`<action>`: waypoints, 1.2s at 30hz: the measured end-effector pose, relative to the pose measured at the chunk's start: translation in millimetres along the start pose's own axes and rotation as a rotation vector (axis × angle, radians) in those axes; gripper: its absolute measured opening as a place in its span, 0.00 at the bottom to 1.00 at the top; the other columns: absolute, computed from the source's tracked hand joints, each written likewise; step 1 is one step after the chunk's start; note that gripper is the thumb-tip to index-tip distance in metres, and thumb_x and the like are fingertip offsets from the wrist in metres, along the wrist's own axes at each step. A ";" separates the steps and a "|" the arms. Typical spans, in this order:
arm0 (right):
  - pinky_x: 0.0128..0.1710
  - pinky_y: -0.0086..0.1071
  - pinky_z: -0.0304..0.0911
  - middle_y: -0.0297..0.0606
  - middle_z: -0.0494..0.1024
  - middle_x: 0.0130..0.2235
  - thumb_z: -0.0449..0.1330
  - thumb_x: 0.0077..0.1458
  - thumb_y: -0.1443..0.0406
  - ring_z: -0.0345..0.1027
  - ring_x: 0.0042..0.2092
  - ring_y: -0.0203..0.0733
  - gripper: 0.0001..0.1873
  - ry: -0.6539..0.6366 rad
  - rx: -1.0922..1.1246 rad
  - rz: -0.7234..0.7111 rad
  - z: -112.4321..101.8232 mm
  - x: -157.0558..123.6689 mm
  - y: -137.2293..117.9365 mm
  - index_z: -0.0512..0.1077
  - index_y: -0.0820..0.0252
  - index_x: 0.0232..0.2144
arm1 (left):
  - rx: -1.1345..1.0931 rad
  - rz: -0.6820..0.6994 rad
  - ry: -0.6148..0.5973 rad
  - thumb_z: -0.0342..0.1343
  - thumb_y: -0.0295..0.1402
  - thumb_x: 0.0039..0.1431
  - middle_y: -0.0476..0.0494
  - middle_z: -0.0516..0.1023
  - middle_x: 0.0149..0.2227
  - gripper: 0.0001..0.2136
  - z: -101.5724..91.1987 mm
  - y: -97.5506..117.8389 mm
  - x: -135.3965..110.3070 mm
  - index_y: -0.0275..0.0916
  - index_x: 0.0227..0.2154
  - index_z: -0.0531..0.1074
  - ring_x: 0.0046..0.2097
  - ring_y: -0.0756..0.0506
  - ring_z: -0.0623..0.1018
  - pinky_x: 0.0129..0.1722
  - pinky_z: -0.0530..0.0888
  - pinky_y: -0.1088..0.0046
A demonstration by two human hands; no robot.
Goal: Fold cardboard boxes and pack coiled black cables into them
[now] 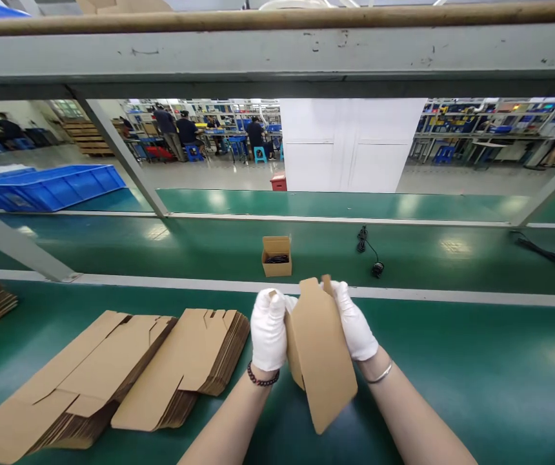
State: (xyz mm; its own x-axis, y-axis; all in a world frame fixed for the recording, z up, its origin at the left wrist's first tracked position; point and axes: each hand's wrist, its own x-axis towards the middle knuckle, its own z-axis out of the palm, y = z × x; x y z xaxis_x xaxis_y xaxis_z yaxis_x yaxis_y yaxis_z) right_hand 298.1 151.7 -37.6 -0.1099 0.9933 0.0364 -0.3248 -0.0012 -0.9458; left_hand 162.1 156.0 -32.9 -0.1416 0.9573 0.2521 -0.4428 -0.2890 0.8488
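Both my hands wear white gloves and hold one brown cardboard box (pixel 323 355), partly folded, above the green bench. Its long flap hangs toward me. My left hand (pixel 268 329) is closed on the box's left side. On the right edge, my right hand (pixel 353 323) grips the cardboard, with some fingers hidden behind it. To the left lie two stacks of flat cardboard blanks, a nearer stack (pixel 185 361) and a wider stack (pixel 74 381). Beyond my hands stands a small open box (pixel 277 257) with a coiled black cable (pixel 276 259) inside.
A black cable with a plug (pixel 377 268) lies on the green belt (pixel 200 252), and another cable (pixel 543 252) is at the right. Slanted metal posts (pixel 117 155) and a beam (pixel 277 55) frame the bench. Blue bins (pixel 55 187) stand at the left. Several people work in the background.
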 end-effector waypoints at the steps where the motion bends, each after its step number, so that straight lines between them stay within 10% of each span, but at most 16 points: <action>1: 0.48 0.43 0.67 0.38 0.74 0.50 0.43 0.59 0.41 0.71 0.48 0.45 0.31 -0.095 0.036 0.014 2.4 -2.4 -0.2 0.63 0.50 0.55 | -0.006 0.038 0.031 0.57 0.52 0.54 0.55 0.67 0.19 0.20 -2.4 1.3 2.6 0.41 0.24 0.61 0.22 0.53 0.68 0.26 0.70 0.75; 8: 0.50 0.44 0.67 0.38 0.72 0.54 0.56 0.58 0.49 0.69 0.51 0.48 0.23 -0.059 -0.165 -0.023 1.3 -6.7 4.0 0.65 0.48 0.52 | 0.204 -0.035 0.105 0.65 0.45 0.46 0.49 0.78 0.33 0.17 -8.1 6.7 17.1 0.39 0.34 0.73 0.37 0.48 0.78 0.42 0.74 0.70; 14: 0.54 0.45 0.63 0.41 0.71 0.51 0.56 0.59 0.55 0.67 0.51 0.46 0.15 0.245 -0.542 -0.460 -6.3 -1.5 15.8 0.68 0.53 0.46 | 0.213 -0.186 -0.152 0.45 0.54 0.60 0.39 0.74 0.54 0.26 3.6 0.2 4.7 0.41 0.50 0.72 0.55 0.40 0.73 0.54 0.71 0.61; 19: 0.49 0.42 0.65 0.40 0.72 0.43 0.51 0.63 0.60 0.69 0.45 0.42 0.08 0.291 -0.618 -0.642 -2.4 -5.0 25.8 0.66 0.56 0.33 | 0.442 -0.012 -0.041 0.51 0.48 0.60 0.43 0.79 0.42 0.17 7.2 -6.6 -1.8 0.39 0.36 0.74 0.45 0.43 0.78 0.49 0.73 0.65; 24: 0.50 0.43 0.66 0.43 0.73 0.46 0.50 0.63 0.64 0.69 0.49 0.43 0.10 0.328 -0.671 -0.750 -0.2 -8.5 25.1 0.68 0.56 0.44 | 0.587 0.259 -0.024 0.53 0.36 0.60 0.40 0.78 0.46 0.07 2.2 -11.6 -2.6 0.39 0.35 0.73 0.49 0.44 0.77 0.53 0.72 0.63; 36: 0.40 0.42 0.71 0.43 0.74 0.46 0.51 0.61 0.67 0.73 0.45 0.45 0.10 0.287 -0.744 -0.910 -3.6 -11.8 22.6 0.71 0.57 0.30 | 0.607 0.540 -0.095 0.46 0.38 0.65 0.39 0.78 0.47 0.16 -4.2 -14.0 -9.7 0.38 0.25 0.71 0.46 0.43 0.78 0.45 0.74 0.63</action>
State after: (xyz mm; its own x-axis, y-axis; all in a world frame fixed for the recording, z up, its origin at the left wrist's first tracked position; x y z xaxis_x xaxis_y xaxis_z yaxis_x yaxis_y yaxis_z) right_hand 295.4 140.4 -60.6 0.1208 0.5855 0.8016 0.4556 0.6847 -0.5688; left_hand 165.9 150.7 -49.2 -0.1102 0.6920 0.7135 0.2254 -0.6818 0.6960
